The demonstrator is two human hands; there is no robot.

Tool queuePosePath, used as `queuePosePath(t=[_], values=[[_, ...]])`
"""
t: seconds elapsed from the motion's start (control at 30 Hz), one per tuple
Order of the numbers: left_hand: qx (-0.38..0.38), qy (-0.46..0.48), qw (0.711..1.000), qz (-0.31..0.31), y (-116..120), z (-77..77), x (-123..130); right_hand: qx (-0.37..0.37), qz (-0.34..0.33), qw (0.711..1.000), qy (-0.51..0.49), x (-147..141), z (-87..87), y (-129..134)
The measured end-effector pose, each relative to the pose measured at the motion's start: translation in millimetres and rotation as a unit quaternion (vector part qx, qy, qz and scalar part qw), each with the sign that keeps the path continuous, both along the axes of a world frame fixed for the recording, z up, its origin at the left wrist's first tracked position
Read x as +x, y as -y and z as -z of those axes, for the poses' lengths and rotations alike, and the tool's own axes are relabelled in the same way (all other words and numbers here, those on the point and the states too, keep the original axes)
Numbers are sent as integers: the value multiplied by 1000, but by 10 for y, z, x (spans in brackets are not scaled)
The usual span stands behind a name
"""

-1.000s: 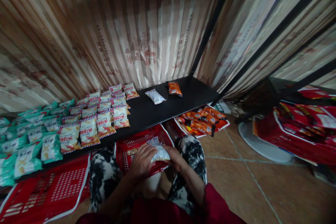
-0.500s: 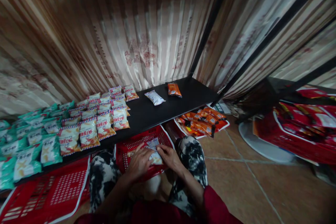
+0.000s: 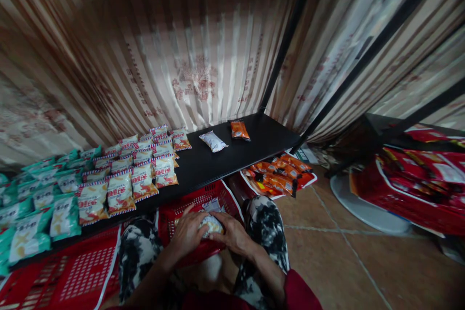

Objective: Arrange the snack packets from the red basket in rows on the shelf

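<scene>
Head view, lower centre: left hand point(image 3: 188, 230) and right hand point(image 3: 233, 233) have fingers clamped on one shiny whitish plastic packet point(image 3: 211, 225), the right's spread wider than before.

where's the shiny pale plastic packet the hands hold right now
In the head view, the shiny pale plastic packet is low, just left of centre, between the left hand and the right hand, over the red plastic basket by the black shelf.
</scene>
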State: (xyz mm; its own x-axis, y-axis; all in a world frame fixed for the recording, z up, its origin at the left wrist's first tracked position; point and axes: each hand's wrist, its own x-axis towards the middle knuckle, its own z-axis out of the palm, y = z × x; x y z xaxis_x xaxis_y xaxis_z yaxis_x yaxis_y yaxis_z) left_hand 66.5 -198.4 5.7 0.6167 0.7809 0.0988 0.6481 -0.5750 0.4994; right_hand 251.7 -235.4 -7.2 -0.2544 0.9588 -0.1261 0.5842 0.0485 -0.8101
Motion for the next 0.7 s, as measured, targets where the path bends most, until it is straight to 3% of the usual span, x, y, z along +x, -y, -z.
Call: queuePosePath(t=[0.23,0.43,0.7], values=[[-44,3,999,-16,-14,-29,51,3,8,1000,-5,3,-31,15],[-55,30,995,-75,-31,-2,32,16,7,999,-31,16,9,8],[-181,70,974,-117,-97,-174,-28,-27,23,989,-147,3,39,23]])
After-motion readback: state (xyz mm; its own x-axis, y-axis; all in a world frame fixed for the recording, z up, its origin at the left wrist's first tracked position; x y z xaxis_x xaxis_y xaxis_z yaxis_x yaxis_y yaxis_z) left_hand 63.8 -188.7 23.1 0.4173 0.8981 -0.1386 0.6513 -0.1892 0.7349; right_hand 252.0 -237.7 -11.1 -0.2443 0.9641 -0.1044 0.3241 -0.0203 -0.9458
